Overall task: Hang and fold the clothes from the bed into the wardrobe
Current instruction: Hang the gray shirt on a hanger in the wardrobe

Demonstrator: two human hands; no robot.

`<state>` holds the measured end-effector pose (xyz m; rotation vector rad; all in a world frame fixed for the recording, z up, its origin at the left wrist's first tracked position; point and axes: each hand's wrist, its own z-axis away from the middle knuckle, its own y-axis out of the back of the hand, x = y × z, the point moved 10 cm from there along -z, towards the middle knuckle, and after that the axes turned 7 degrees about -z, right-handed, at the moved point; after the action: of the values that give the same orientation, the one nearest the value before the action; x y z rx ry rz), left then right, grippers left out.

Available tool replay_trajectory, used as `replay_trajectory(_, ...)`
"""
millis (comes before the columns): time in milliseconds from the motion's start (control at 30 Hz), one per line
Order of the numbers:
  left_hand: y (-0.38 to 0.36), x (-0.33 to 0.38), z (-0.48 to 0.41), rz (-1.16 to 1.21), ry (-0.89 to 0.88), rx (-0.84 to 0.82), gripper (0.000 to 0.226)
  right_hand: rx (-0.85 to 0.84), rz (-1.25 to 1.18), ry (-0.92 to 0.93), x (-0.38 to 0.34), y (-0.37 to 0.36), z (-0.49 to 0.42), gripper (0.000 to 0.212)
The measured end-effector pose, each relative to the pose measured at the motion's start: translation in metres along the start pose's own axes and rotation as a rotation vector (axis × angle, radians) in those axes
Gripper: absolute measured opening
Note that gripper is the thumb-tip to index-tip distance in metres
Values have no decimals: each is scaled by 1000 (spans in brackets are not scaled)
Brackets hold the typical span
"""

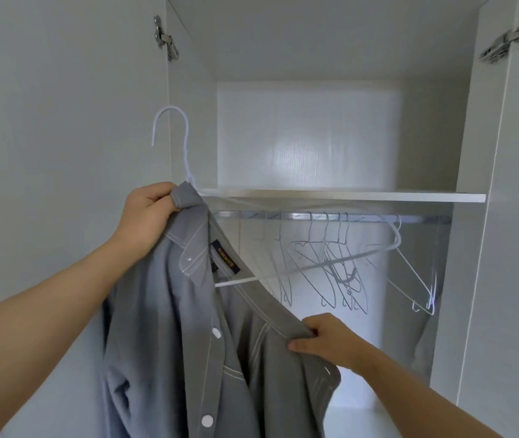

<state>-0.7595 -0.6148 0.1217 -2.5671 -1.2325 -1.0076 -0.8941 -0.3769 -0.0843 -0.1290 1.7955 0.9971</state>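
Grey shirt (172, 327) on white hanger (232, 281): hook toward 12 o'clock, bar running 9 to 3. Left hand (149, 211) clutches collar; right hand (326, 339) pinches front edge.

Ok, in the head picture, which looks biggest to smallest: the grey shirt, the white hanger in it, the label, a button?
1. grey shirt
2. white hanger, wide but only thin wire
3. label
4. button, the upper one; the lower one looks a little bigger, being nearer

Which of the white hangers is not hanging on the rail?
The hanger inside the grey shirt, held up at the collar by the left hand. Its hook stands free; the other hangers hang on the rail.
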Motion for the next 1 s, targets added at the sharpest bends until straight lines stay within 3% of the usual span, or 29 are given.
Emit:
replay_trajectory(67, -4, -1, 2, -74, -27, -77, 20, 24, -103, -17, 8, 12, 0, 16)
replay_trajectory(200, -21, 4, 11, -269, -132, -206, 26, 246, -369, -2, 14, 56, 2, 13)
replay_trajectory(333, -42, 14, 24, -568, -294, -279, 45, 381, -420, 85, 3, 96, 11, 15)
replay_trajectory(467, -78, 15, 38, -932, -510, -360, 64, 488, -467, -39, 20, 125, 24, 25)
replay_trajectory(567, -112, 33, 58, -1121, -783, -340, 36, 553, -471, -96, 28, 140, 40, 29)
replay_trajectory(633, -130, 40, 65, -1189, -854, -259, 20, 593, -489, -107, 27, 146, 50, 25)
replay_trajectory(733, -163, 32, 65, -1303, -732, -281, 20, 591, -649, -82, 16, 146, 58, 16)
replay_trajectory(833, -184, 4, 63, -1320, -444, -383, 19, 430, -744, 9, -14, 131, 55, 17)
replay_trajectory(933, -182, -7, 55, -993, -156, -380, 20, 106, -557, 6, -46, 96, 56, 17)
replay_trajectory(1000, -183, -15, 55, -746, -28, -438, 21, 62, -333, 47, -59, 90, 59, 13)
